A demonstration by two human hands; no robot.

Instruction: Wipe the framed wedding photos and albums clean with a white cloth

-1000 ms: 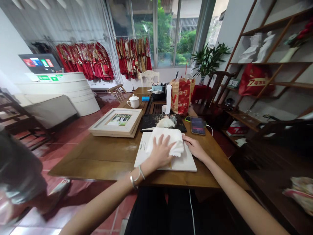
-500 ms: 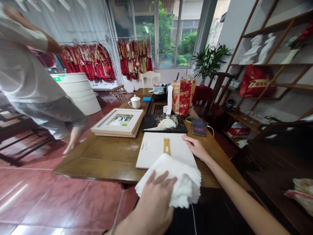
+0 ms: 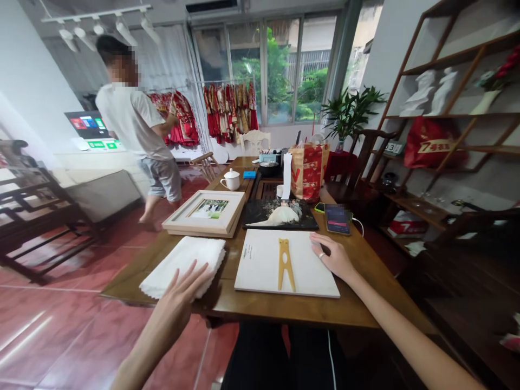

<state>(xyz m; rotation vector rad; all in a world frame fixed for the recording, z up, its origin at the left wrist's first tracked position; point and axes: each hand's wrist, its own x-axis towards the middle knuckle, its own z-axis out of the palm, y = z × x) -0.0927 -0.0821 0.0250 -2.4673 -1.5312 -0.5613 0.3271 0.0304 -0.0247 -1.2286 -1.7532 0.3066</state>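
Observation:
My left hand (image 3: 182, 290) lies with fingers spread on the near right part of a folded white cloth (image 3: 179, 262), which rests flat on the left of the wooden table. At the upper right edge of a thin white board (image 3: 255, 271), my right hand (image 3: 331, 254) touches the surface with its fingers loosely stretched out, a ring on one of them. On the board between my hands is a flat yellow two-legged tool with a cat-shaped head (image 3: 283, 252), its legs pointing toward me. Neither hand touches it.
Behind the cloth are stacked wooden picture frames (image 3: 179, 214). A dark photo panel (image 3: 298, 216) lies beyond the board, with a phone (image 3: 338, 219) to its right. Farther back stand a lidded white cup (image 3: 231, 180) and a paper bag (image 3: 311, 173). A person (image 3: 134, 122) walks at left.
My left hand has moved the white cloth from the board's near edge to the table's left side and opened. The yellow tool's legs are uncovered. The person has walked farther off.

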